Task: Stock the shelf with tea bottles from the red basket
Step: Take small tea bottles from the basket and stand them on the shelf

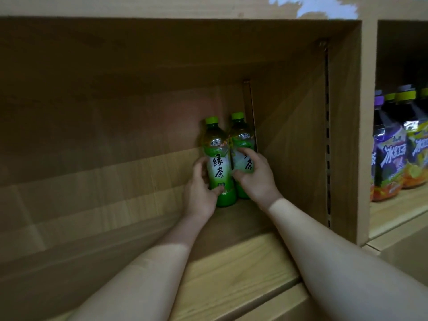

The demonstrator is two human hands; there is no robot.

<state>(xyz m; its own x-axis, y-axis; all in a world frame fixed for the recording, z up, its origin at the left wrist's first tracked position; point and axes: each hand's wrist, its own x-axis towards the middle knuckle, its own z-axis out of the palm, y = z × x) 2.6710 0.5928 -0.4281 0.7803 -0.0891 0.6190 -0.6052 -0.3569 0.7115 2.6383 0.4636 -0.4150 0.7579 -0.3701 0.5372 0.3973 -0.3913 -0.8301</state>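
Our left hand (201, 193) is wrapped round the lower body of the left tea bottle (217, 158), and our right hand (254, 179) is curled round the label of the right tea bottle (242, 137). Both stand upright and touching, deep in the far right corner of the shelf (243, 262). We judge that starting in this corner, labels facing out, leaves the left and near board free for later rows; the red basket is out of view.
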